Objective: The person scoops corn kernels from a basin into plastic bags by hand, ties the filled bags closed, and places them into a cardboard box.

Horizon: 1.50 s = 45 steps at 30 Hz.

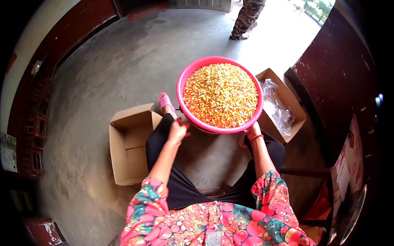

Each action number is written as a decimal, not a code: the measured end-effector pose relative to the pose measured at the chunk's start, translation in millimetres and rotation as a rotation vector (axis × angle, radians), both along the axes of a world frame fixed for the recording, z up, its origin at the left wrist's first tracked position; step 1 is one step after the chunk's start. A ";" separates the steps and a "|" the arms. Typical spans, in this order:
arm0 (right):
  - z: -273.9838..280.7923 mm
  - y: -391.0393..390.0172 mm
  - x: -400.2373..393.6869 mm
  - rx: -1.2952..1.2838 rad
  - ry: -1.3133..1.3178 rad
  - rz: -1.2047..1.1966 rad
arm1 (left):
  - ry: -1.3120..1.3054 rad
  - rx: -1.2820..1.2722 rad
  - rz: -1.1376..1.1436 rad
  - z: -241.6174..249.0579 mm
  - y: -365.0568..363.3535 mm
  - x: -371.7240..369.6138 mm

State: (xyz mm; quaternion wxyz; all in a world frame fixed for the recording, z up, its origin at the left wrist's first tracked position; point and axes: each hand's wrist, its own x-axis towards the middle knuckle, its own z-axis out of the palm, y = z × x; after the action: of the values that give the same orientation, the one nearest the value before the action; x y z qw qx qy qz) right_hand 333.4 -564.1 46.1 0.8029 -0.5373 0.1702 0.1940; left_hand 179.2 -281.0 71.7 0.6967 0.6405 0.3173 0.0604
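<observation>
A pink basin (179, 96) heaped with loose yellow-orange corn kernels (221, 94) is in front of me, between and beyond my knees. At its lower right edge is my right hand (253, 131), with a red band on the wrist; the fingers close on the rim and are partly hidden under it. My left hand (179, 131) is just off the basin's lower left side, slightly blurred, its fingers apart and nothing visible in them. What supports the basin from below is mostly hidden.
An open cardboard box (129, 147) stands by my left leg. Another box (301, 119), holding clear plastic bags (277, 108), is to the right of the basin. A person in camouflage trousers (248, 18) stands near the bright doorway. A dark red wall (340, 74) borders the right.
</observation>
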 end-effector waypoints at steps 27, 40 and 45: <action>-58.2 3.1 -21.8 0.145 0.088 -0.118 | -0.070 -0.295 0.157 -36.2 -24.6 25.5; 148.6 -49.8 -14.3 -1.170 -0.677 0.786 | -0.289 0.117 0.351 119.6 10.3 -8.2; 137.4 -96.4 61.0 -1.197 -0.794 0.284 | -0.699 -0.333 -0.257 249.9 -55.9 26.5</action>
State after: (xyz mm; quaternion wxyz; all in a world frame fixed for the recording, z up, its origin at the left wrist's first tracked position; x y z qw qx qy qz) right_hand 394.4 -660.5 183.5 0.3402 -0.9308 -0.1280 -0.0394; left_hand 205.8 -336.9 321.5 0.8586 0.4944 -0.0157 0.1346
